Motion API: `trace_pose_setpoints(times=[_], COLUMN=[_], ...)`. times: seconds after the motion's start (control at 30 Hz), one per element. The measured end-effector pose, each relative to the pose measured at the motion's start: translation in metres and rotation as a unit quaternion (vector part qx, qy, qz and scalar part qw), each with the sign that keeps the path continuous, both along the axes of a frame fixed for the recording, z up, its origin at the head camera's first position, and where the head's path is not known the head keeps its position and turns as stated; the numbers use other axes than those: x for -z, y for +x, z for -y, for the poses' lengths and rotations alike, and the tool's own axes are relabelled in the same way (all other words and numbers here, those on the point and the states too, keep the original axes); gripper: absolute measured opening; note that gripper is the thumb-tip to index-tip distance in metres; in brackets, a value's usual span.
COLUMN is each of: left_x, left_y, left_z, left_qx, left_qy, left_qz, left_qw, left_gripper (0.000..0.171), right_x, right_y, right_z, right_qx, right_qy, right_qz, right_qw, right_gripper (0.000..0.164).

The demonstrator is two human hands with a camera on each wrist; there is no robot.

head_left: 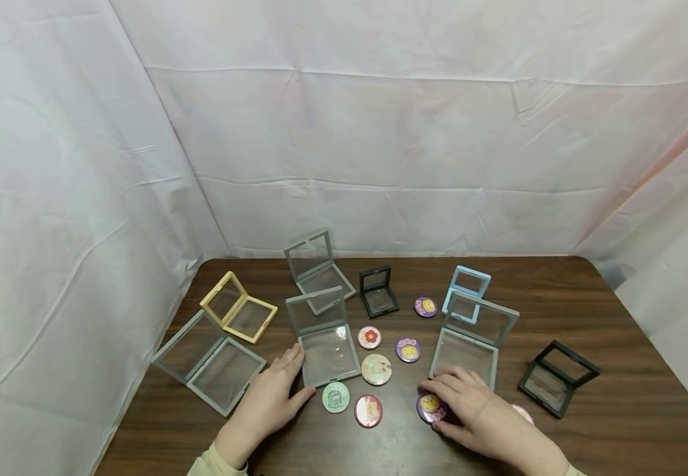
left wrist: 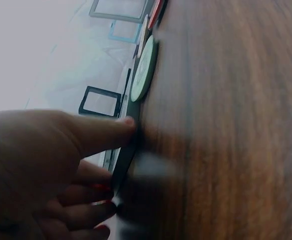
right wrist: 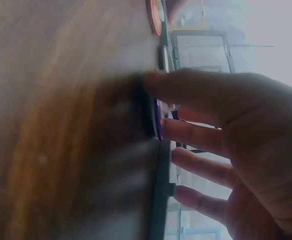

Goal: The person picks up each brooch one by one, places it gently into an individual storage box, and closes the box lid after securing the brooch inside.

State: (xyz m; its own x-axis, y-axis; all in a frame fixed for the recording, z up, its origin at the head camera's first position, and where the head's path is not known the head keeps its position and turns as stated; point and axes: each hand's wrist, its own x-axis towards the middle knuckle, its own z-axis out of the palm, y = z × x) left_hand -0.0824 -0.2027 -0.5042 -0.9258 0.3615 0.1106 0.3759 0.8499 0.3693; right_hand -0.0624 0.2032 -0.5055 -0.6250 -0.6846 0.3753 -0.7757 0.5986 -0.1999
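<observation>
My right hand (head_left: 481, 413) pinches a round purple button badge (head_left: 430, 406) with a yellow character, thumb at its near edge and fingertips at its far side. Beyond these fingers stands an opened grey display case (head_left: 466, 354) with clear panes, its near edge partly covered by the hand. My left hand (head_left: 269, 396) rests with fairly straight fingers at the left side of another opened grey display case (head_left: 332, 381); its thumb lies by the near corner. A green badge (head_left: 335, 397) lies just right of that thumb, and a red-rimmed badge (head_left: 368, 411) is farther right.
Between the cases lie a flower badge (head_left: 370, 337), a cream badge (head_left: 376, 369) and two more purple badges (head_left: 408, 350). Opened cases stand around: yellow (head_left: 251, 317), large grey (head_left: 225, 377), black (head_left: 380, 301), blue (head_left: 469, 271), and black (head_left: 549, 390) at right. White cloth (head_left: 380, 132) hangs behind.
</observation>
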Motion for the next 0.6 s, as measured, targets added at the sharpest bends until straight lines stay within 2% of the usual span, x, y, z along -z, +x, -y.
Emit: trace_pose_setpoints(times=[0.2, 0.4, 0.6], left_x=[0.002, 0.007, 0.011], left_y=[-0.001, -0.002, -0.004], left_z=[-0.001, 0.003, 0.007], left_qx=[0.028, 0.026, 0.021], left_qy=[0.019, 0.028, 0.033], left_qz=[0.004, 0.017, 0.025], left_qw=[0.9994, 0.9991, 0.9989], left_gripper=[0.072, 0.073, 0.073], right_x=[-0.009, -0.018, -0.019], right_y=[-0.002, -0.012, -0.026], right_z=[-0.003, 0.012, 0.029], right_qx=[0.005, 0.007, 0.02], right_qy=[-0.013, -0.014, -0.016], right_qz=[0.003, 0.006, 0.01], right_qw=[1.0, 1.0, 1.0], right_gripper=[0.064, 0.063, 0.063])
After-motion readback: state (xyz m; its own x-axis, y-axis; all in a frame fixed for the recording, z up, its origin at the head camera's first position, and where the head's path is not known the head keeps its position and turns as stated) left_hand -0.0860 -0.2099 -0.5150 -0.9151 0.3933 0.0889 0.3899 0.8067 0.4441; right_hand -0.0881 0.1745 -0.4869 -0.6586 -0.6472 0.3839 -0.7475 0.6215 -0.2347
